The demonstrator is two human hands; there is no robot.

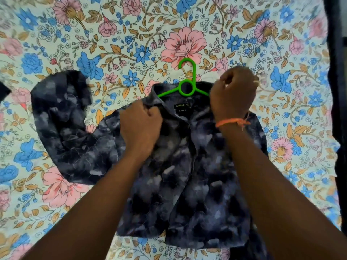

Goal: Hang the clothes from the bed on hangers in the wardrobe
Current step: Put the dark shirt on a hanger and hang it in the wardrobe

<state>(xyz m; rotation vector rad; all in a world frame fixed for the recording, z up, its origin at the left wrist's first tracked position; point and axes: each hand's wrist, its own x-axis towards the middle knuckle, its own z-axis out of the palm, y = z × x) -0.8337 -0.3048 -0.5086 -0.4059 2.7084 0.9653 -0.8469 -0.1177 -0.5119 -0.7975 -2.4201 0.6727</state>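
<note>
A dark blue-grey patterned shirt (180, 175) lies flat on the bed, front open, collar away from me. A green plastic hanger (185, 87) sits inside its neck, its hook sticking out past the collar and its arms running under the shoulders. My left hand (140, 126) grips the shirt's left front edge just below the collar. My right hand (232, 92) is curled round the fabric at the right shoulder, over the hanger's right arm. The shirt's left sleeve (62, 119) bends out and up to the left.
A floral bedsheet (131, 34) with pink and blue flowers covers the bed all round the shirt. A dark strip (336, 72) runs down the right border, past the bed's edge. A scrap of dark cloth (3, 91) shows at the left border.
</note>
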